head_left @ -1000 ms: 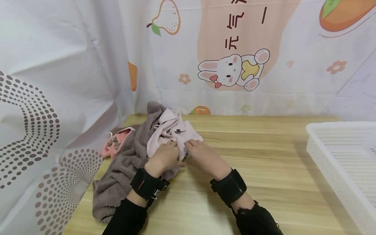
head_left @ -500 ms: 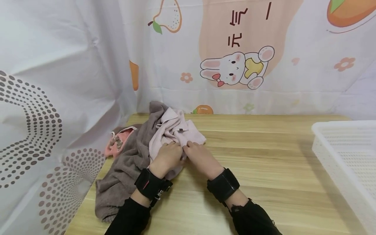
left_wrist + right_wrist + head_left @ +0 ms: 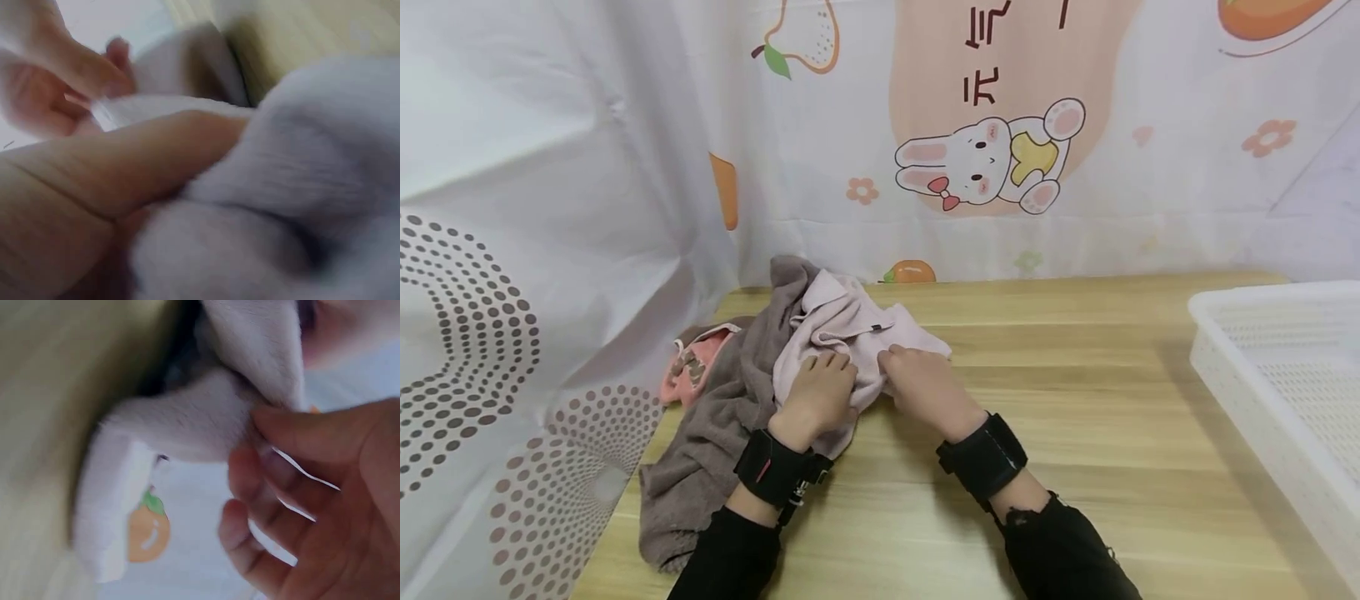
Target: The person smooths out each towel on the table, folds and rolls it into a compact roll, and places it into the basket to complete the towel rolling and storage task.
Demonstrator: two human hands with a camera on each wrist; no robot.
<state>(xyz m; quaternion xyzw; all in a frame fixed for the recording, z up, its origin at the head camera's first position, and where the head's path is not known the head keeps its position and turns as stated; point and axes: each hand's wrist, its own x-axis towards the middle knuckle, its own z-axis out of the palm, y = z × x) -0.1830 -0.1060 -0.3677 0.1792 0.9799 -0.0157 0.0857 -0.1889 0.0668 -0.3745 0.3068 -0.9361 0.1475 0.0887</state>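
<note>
A crumpled pale pink towel (image 3: 842, 321) with a small dark tag lies on top of a larger grey-brown towel (image 3: 730, 417). My left hand (image 3: 820, 392) grips the near part of the pink towel; in the left wrist view its thumb (image 3: 125, 162) presses into the folds, while its fingertips are hidden by cloth. Just to the right, my right hand (image 3: 925, 387) pinches the pink towel's edge between thumb and fingers (image 3: 247, 475). The cloth hangs in a fold from that pinch in the right wrist view.
A coral-pink cloth (image 3: 692, 367) with a patterned patch lies at the left, partly beneath the grey-brown towel. On the right stands a white plastic basket (image 3: 1232, 367). Printed curtains (image 3: 820, 192) border the wooden table (image 3: 1075, 400) behind and at the left.
My hands came together at the pink towel's near edge, then parted again. The right hand has moved right, drawing the towel's right corner out with it. The head view has shifted slightly.
</note>
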